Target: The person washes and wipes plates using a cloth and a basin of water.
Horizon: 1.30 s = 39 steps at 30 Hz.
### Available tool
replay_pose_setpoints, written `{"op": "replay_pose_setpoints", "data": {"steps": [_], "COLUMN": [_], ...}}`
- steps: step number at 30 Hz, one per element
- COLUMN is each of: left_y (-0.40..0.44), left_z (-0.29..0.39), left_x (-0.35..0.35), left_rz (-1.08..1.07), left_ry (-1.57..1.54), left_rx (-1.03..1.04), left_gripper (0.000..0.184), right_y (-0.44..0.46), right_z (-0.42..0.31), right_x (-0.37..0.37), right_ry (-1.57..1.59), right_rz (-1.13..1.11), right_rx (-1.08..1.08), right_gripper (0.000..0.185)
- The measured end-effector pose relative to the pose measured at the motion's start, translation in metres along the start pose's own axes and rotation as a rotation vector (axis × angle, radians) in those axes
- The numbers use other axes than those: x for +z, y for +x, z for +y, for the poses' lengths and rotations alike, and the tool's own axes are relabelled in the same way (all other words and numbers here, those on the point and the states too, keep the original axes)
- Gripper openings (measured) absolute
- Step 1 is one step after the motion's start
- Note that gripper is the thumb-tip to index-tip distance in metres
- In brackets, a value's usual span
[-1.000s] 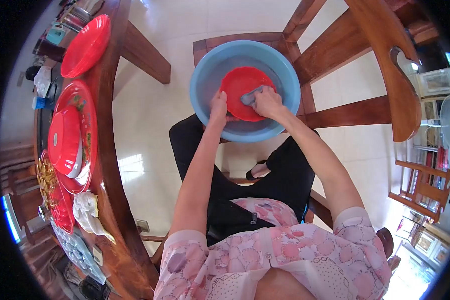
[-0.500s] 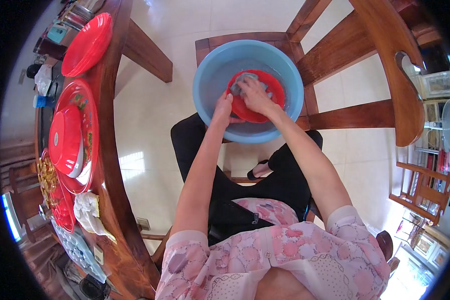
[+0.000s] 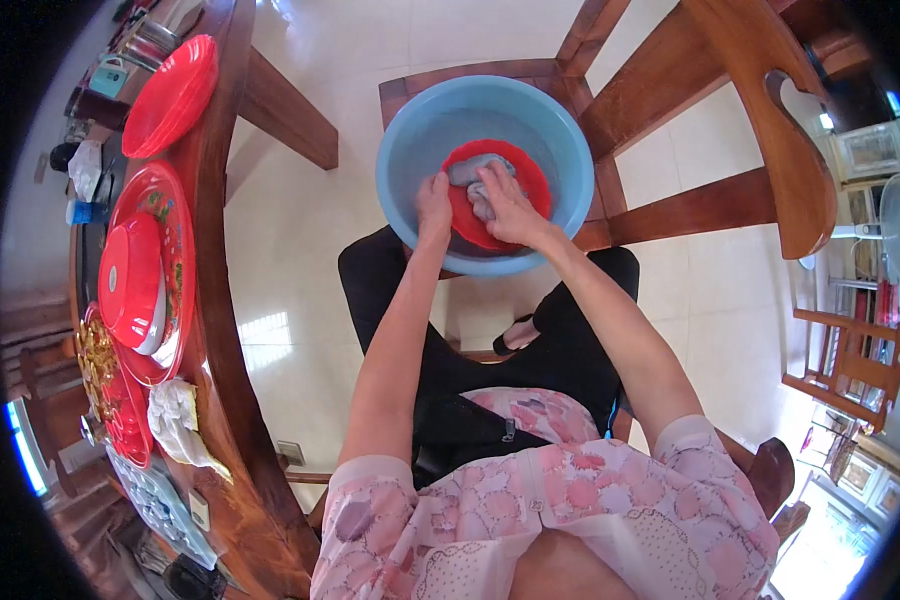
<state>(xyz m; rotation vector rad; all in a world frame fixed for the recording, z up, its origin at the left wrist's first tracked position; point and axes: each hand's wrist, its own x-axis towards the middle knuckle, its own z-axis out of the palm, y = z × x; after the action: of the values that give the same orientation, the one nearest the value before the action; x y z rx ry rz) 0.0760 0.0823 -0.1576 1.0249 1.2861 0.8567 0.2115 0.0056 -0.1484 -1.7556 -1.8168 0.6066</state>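
Observation:
A light blue basin (image 3: 394, 165) stands on a wooden chair seat between my knees, with what looks like shallow water inside. Within it a red scalloped dish (image 3: 537, 190) faces up. My left hand (image 3: 433, 206) is closed on the dish's left rim, though its fingertips are partly hidden. Over the dish's inside, my right hand (image 3: 511, 212) presses a wet grey cloth (image 3: 480, 168), fingers curled on it. Part of the cloth bunches out beyond the fingers toward the far rim.
Along the left runs a wooden table (image 3: 225, 400) with stacked red plates (image 3: 175, 95), an upturned red bowl (image 3: 130, 280) on a patterned red tray (image 3: 175, 205), and a crumpled white cloth (image 3: 175, 420). The chair's wooden arm (image 3: 790, 160) rises at the right.
My right hand and the grey cloth have shifted across the dish, nearer its middle and left. My left hand has moved slightly up the rim. The view has shifted a little.

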Motion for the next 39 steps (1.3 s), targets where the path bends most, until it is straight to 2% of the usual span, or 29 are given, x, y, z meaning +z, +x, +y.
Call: {"op": "replay_pose_setpoints", "data": {"steps": [3, 5, 8, 10, 13, 14, 18, 20, 21, 23, 27, 29, 30, 32, 33, 35, 37, 39], "left_y": [-0.017, -0.023, -0.018, -0.018, -0.045, -0.045, -0.037, -0.038, -0.038, -0.039, -0.041, -0.044, -0.043, -0.038, -0.033, -0.021, -0.008, -0.013], "left_z": [0.015, 0.021, 0.000, 0.004, 0.032, 0.032, 0.027, 0.029, 0.032, 0.035, 0.033, 0.035, 0.035, 0.034, 0.031, 0.034, 0.049, 0.068], "left_x": [0.001, 0.000, -0.005, -0.010, -0.009, -0.008, -0.007, -0.007, -0.009, -0.010, -0.010, -0.007, -0.008, -0.010, -0.011, -0.019, -0.024, -0.021], "left_rz": [0.041, 0.055, 0.028, -0.012, 0.103, 0.100, 0.077, 0.050, 0.014, -0.020, 0.002, -0.011, -0.015, -0.019, -0.043, -0.065, -0.231, -0.181], "left_ry": [0.028, 0.077, 0.214, 0.423, 0.605, 0.605, 0.589, 0.562, 0.535, 0.508, 0.497, 0.492, 0.505, 0.520, 0.550, 0.585, 0.676, 0.592], "left_rx": [0.046, 0.049, 0.171, 0.378, 0.503, 0.503, 0.497, 0.514, 0.450, 0.385, 0.347, 0.308, 0.308, 0.313, 0.339, 0.358, 0.229, 0.164], "left_gripper": [0.035, 0.037, 0.048, 0.056, 0.051, 0.051, 0.044, 0.043, 0.044, 0.044, 0.047, 0.050, 0.051, 0.053, 0.055, 0.056, 0.056, 0.055], "right_y": [-0.004, -0.006, -0.003, -0.007, -0.009, -0.008, -0.006, -0.003, -0.003, -0.002, -0.003, -0.006, -0.005, -0.003, -0.005, -0.010, -0.010, -0.008], "right_z": [-0.002, -0.002, 0.002, -0.007, -0.012, -0.012, -0.005, 0.001, -0.006, -0.017, -0.027, -0.020, -0.007, 0.028, 0.025, 0.011, 0.010, 0.011], "right_x": [-0.004, -0.003, -0.004, -0.008, -0.011, -0.011, 0.012, 0.025, 0.022, 0.017, 0.009, 0.001, 0.003, 0.014, 0.006, -0.013, -0.013, -0.011], "right_ry": [-0.007, -0.024, -0.081, -0.191, -0.366, -0.427, -0.462, -0.221, -0.221, 0.098, 0.328, 0.072, 0.071, -0.373, -0.372, -0.555, -0.607, -0.662], "right_rz": [0.035, 0.089, 0.076, 0.073, 0.020, -0.032, -0.014, -0.030, -0.029, -0.023, -0.040, -0.281, -0.273, -0.316, -0.313, -0.185, -0.185, -0.177], "right_rx": [0.076, 0.154, 0.087, 0.102, 0.130, 0.139, 0.181, 0.114, 0.116, 0.010, 0.066, 0.066, 0.071, -0.119, -0.120, 0.008, 0.006, 0.001], "right_gripper": [0.074, 0.067, 0.059, 0.053, 0.039, 0.033, 0.026, 0.027, 0.027, 0.030, 0.034, 0.037, 0.037, 0.032, 0.032, 0.022, 0.023, 0.024]}}
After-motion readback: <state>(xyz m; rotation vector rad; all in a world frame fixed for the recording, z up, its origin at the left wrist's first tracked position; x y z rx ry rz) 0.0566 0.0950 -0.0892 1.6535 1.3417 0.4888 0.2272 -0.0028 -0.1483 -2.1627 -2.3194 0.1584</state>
